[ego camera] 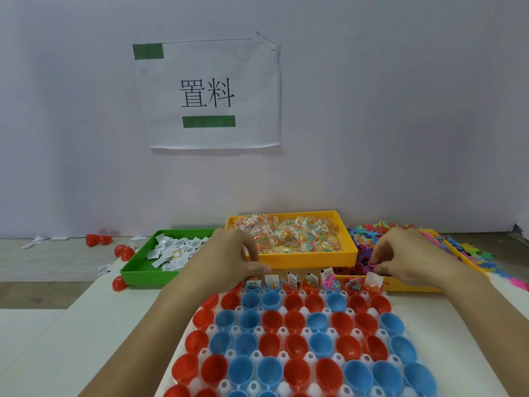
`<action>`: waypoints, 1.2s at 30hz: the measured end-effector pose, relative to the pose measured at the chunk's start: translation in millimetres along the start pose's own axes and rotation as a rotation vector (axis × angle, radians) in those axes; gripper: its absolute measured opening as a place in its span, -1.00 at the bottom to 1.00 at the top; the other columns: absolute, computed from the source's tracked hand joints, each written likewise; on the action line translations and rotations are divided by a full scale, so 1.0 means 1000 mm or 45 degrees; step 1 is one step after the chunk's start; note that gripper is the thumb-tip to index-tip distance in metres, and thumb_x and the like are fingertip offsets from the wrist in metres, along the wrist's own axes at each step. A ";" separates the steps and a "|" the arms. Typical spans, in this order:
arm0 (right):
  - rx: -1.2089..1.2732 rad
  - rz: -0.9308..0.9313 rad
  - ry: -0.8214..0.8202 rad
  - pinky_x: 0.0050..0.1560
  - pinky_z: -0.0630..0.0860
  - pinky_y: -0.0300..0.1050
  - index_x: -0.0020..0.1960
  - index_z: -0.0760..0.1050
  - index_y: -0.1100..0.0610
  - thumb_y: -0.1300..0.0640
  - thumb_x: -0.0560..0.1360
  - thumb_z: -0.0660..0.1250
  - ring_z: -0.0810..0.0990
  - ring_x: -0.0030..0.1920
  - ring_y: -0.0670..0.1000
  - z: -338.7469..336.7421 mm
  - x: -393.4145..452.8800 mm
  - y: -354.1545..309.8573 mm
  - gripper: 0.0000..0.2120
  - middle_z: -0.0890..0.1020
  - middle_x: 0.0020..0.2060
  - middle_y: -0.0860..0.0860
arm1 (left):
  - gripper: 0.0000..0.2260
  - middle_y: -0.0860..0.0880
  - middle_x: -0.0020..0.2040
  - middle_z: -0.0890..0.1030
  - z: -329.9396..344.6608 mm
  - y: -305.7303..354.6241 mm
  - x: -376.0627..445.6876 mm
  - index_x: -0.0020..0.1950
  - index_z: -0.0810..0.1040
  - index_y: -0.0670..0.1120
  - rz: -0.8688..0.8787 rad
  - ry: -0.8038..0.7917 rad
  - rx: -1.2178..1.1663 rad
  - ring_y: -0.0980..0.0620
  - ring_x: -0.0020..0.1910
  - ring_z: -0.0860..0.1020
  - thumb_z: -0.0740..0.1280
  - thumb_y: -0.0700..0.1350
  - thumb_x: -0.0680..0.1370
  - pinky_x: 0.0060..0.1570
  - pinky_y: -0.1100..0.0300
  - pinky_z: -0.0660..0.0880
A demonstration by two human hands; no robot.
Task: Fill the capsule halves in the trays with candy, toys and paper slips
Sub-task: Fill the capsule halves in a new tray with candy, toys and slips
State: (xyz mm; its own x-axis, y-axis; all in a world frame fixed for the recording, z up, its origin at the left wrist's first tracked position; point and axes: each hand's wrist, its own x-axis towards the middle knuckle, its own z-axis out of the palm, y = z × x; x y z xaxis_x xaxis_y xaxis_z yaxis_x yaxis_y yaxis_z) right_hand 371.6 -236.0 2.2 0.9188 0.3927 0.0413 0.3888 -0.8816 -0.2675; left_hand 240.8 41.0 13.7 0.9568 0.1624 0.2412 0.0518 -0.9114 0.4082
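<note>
Top row of capsule halves is being filled; left hand and right hand are curled, contents unclear; next row is judged due.

The white table holds the capsule tray under both hands, a green tray and yellow tray beyond them

Two bare forearms rise from the bottom edge, either side of the white capsule tray. No sleeves show on them, and nothing is worn at either wrist. The left hand and right hand are bare too: no gloves, no rings visible. Fingernails are too small to make out.
</note>
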 end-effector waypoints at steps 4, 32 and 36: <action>0.123 -0.032 0.176 -0.09 0.49 -0.15 -0.20 0.58 -0.09 0.14 0.48 0.50 0.58 -0.12 -0.10 -0.005 0.002 0.003 -0.83 0.67 -0.15 -0.07 | -0.75 0.09 -0.30 0.61 -0.005 0.004 0.000 -0.16 0.66 0.01 0.031 0.118 -0.077 0.17 -0.34 0.56 0.45 0.19 0.45 -0.43 0.43 0.36; 1.040 -0.585 0.364 -0.11 0.66 -0.17 -0.03 0.64 -0.01 0.16 0.52 0.45 0.71 -0.25 -0.13 -0.004 -0.041 -0.104 -0.91 0.72 -0.26 -0.11 | -0.96 -0.04 -0.28 0.69 -0.023 0.014 -0.004 -0.12 0.71 -0.08 0.047 0.128 -0.737 0.12 -0.29 0.61 0.46 -0.19 0.50 -0.19 0.25 0.58; 1.040 -0.545 0.380 -0.10 0.65 -0.14 -0.03 0.64 -0.01 0.19 0.53 0.42 0.71 -0.25 -0.12 -0.008 -0.038 -0.097 -0.89 0.72 -0.26 -0.06 | -0.94 0.06 -0.30 0.68 -0.028 -0.008 -0.003 -0.17 0.70 -0.06 -0.001 0.023 -0.193 0.26 -0.36 0.58 0.47 -0.20 0.48 -0.26 0.36 0.54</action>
State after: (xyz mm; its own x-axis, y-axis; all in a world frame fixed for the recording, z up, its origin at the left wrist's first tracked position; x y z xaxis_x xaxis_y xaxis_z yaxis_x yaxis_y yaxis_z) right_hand 299.6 -167.7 34.7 0.7337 0.4562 0.5036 0.6306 -0.1811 -0.7547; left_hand 229.7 57.8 34.3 0.9515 0.1708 0.2560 0.0072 -0.8441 0.5361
